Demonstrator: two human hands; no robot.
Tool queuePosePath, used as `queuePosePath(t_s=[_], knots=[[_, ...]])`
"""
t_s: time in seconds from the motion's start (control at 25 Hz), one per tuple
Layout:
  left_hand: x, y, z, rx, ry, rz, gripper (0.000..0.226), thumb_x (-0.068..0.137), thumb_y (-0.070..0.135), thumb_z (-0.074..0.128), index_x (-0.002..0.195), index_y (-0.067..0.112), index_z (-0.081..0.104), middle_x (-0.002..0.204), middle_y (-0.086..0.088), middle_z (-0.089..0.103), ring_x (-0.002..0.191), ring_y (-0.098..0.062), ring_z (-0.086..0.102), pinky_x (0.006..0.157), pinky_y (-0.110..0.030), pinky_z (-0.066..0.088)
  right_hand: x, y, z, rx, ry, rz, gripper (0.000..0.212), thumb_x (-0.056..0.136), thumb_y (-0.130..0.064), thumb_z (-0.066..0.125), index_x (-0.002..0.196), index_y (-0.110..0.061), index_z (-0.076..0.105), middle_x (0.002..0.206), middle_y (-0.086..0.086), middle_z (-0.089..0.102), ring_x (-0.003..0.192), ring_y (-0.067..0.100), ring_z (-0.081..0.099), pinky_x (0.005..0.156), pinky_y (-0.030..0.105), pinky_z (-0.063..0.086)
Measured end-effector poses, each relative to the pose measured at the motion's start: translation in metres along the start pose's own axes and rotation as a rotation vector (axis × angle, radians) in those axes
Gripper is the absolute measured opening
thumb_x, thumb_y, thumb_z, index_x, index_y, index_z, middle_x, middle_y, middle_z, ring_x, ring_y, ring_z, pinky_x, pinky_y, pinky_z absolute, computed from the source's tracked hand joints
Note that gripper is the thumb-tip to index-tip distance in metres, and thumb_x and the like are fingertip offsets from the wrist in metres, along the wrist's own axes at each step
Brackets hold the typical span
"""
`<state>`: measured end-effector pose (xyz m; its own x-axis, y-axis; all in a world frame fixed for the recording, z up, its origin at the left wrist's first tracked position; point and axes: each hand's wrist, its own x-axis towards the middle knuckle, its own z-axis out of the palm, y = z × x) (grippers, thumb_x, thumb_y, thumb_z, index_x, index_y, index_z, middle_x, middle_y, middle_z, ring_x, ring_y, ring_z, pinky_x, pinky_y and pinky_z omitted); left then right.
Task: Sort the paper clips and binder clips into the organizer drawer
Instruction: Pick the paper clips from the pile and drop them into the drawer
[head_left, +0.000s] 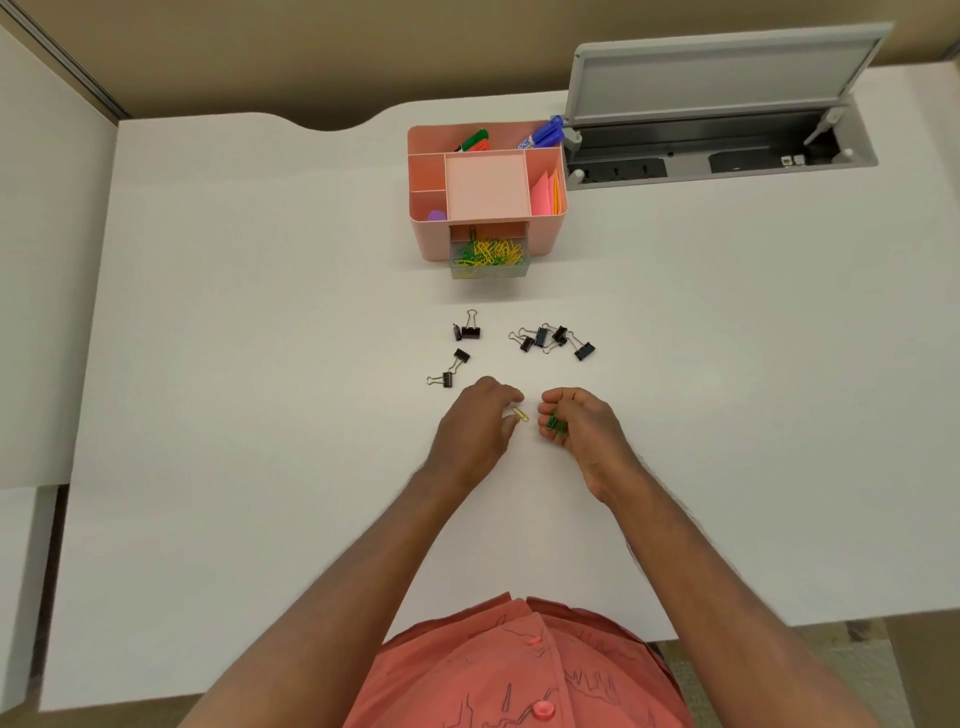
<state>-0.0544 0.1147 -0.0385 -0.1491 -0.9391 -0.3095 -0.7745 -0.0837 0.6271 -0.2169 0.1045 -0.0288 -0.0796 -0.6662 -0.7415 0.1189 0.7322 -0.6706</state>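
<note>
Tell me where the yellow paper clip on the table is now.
In the head view, the yellow paper clip lies on the white table between the left hand and right hand, nearest the left fingertips.

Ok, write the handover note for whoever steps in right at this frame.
Left hand: fingertips at a yellow paper clip on the desk; grip unclear.
Right hand: holds green paper clips.
Done: drawer of the pink organizer is open, holding yellow and green clips and one binder clip.
Left: drop the last paper clips in, then the black binder clips lying in two loose groups.
</note>
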Motion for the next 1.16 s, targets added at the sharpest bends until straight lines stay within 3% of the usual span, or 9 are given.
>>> queuePosePath(t_s=[0.08, 0.28, 0.48, 0.56, 0.72, 0.84, 1.04, 1.16], knots=[[0.004, 0.001, -0.001, 0.143, -0.059, 0.052, 0.028, 0.096, 0.017, 0.063, 0.124, 0.02, 0.062, 0.118, 0.002, 0.057, 0.108, -0.017, 0.055, 0.081, -0.039, 0.054, 0.001, 0.001, -0.001, -0.028, 0.003, -0.004, 0.024, 0.095, 0.0, 0.046, 0.098, -0.008, 0.069, 0.096, 0.01, 0.069, 0.081, 0.019, 0.065, 0.078, 0.031, 0.058], [0.019, 0.007, -0.005, 0.303, -0.13, 0.085, 0.006, 0.097, 0.015, 0.058, 0.102, 0.014, 0.062, 0.105, -0.004, 0.055, 0.092, -0.025, 0.058, 0.07, -0.042, 0.053, -0.002, 0.001, 0.001, -0.08, 0.014, -0.024, 0.022, 0.095, -0.001, 0.049, 0.101, -0.006, 0.069, 0.094, 0.006, 0.069, 0.08, 0.015, 0.066, 0.08, 0.029, 0.06], [0.025, 0.01, -0.005, 0.334, -0.172, 0.06, 0.01, 0.092, 0.011, 0.054, 0.094, 0.01, 0.063, 0.1, -0.008, 0.057, 0.086, -0.027, 0.06, 0.07, -0.045, 0.055, -0.004, 0.002, 0.001, -0.078, 0.009, -0.02, 0.022, 0.095, -0.002, 0.048, 0.102, -0.006, 0.069, 0.096, 0.008, 0.069, 0.081, 0.016, 0.066, 0.082, 0.032, 0.061], [0.025, 0.011, -0.007, 0.266, -0.149, 0.023, 0.008, 0.089, 0.014, 0.057, 0.087, 0.012, 0.064, 0.095, -0.004, 0.06, 0.082, -0.025, 0.061, 0.069, -0.041, 0.055, -0.003, 0.002, 0.0, -0.061, 0.002, -0.018, 0.022, 0.095, -0.002, 0.049, 0.102, -0.006, 0.069, 0.097, 0.009, 0.07, 0.082, 0.017, 0.067, 0.088, 0.036, 0.061], [0.019, 0.014, -0.008, -0.211, -0.059, -0.182, 0.006, 0.084, 0.025, 0.069, 0.079, 0.022, 0.067, 0.081, 0.007, 0.07, 0.07, -0.01, 0.062, 0.063, -0.031, 0.052, -0.003, 0.003, 0.004, -0.029, -0.027, 0.002, 0.021, 0.096, -0.006, 0.051, 0.103, -0.007, 0.071, 0.099, 0.01, 0.073, 0.088, 0.018, 0.069, 0.092, 0.04, 0.06], [0.013, 0.02, -0.007, -0.195, -0.033, -0.149, 0.004, 0.086, 0.028, 0.068, 0.083, 0.027, 0.065, 0.085, 0.011, 0.068, 0.066, -0.003, 0.057, 0.058, -0.028, 0.048, -0.006, -0.002, 0.011, 0.053, -0.113, 0.046, 0.027, 0.099, -0.009, 0.048, 0.109, -0.001, 0.071, 0.099, 0.009, 0.076, 0.091, 0.019, 0.07, 0.089, 0.035, 0.061], [0.016, 0.018, -0.019, -0.257, 0.003, -0.115, 0.005, 0.089, 0.027, 0.066, 0.086, 0.03, 0.066, 0.084, 0.013, 0.066, 0.07, -0.001, 0.058, 0.066, -0.031, 0.053, -0.006, -0.013, 0.018, 0.168, -0.168, 0.073, 0.026, 0.101, -0.01, 0.05, 0.114, 0.003, 0.069, 0.107, 0.014, 0.077, 0.096, 0.019, 0.073, 0.086, 0.032, 0.058], [0.03, 0.01, -0.042, -0.406, 0.158, -0.16, 0.005, 0.089, 0.021, 0.067, 0.086, 0.024, 0.07, 0.081, 0.014, 0.069, 0.073, 0.004, 0.06, 0.069, -0.022, 0.048, -0.002, -0.033, 0.021, 0.21, -0.189, 0.048, 0.017, 0.099, -0.006, 0.059, 0.111, 0.003, 0.067, 0.101, 0.016, 0.071, 0.093, 0.024, 0.07, 0.089, 0.032, 0.06]])
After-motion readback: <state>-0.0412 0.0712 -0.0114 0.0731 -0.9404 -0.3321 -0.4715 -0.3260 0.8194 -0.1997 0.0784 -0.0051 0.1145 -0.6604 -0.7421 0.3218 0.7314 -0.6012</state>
